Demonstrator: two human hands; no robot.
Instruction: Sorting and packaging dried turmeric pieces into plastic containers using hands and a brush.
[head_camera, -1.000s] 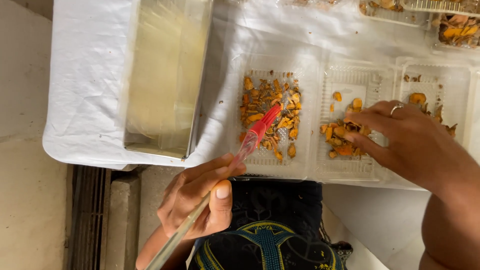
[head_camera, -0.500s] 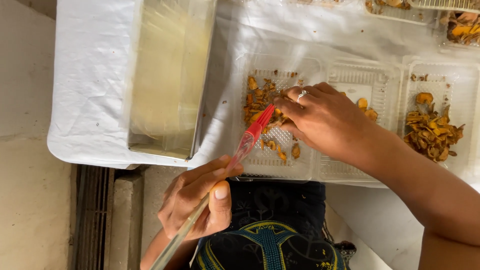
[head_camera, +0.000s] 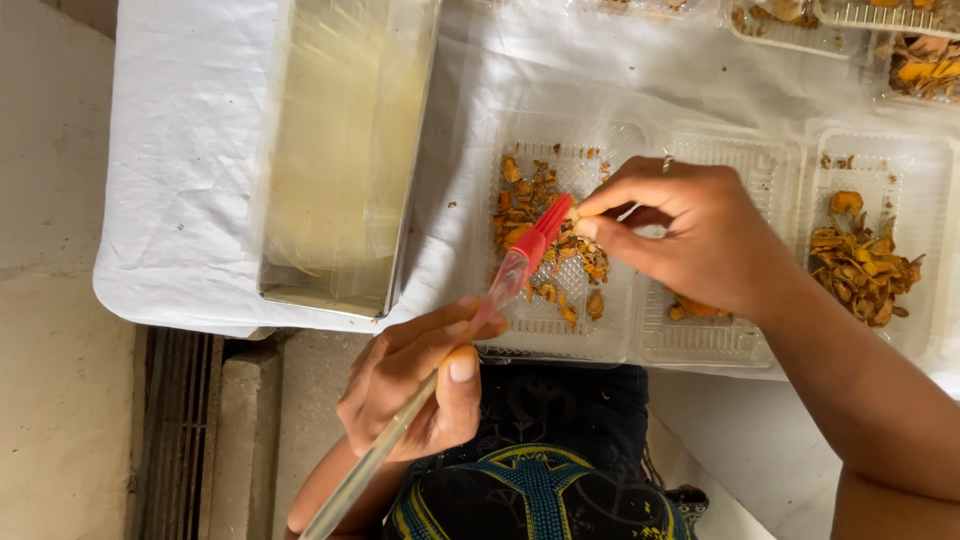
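Carefully, the left hand is holding a clear-handled brush with red bristles, its fingers closed around the handle and the thumb pressing it from below, so that the red tip is reaching over the near rim of the clear plastic tray and lying among the orange-brown dried pieces in it. The right hand is hovering over the same tray, its thumb and forefinger pinched together right at the bristle tip; whether a small piece is sitting between them cannot be told. To do this well, the brush is best kept at this shallow tilt, the bristles just touching the pieces rather than pressing down, since the tray looks thin and light and may skid on the white cloth covering the surface. The pinching hand is doing well to stay low over the tray, so anything slipping falls back in and not onto the cloth, where a few crumbs are already lying. A second tray of darker pieces is sitting well to the right, and a long metal pan with a clear liner is standing to the left, apart from both hands.
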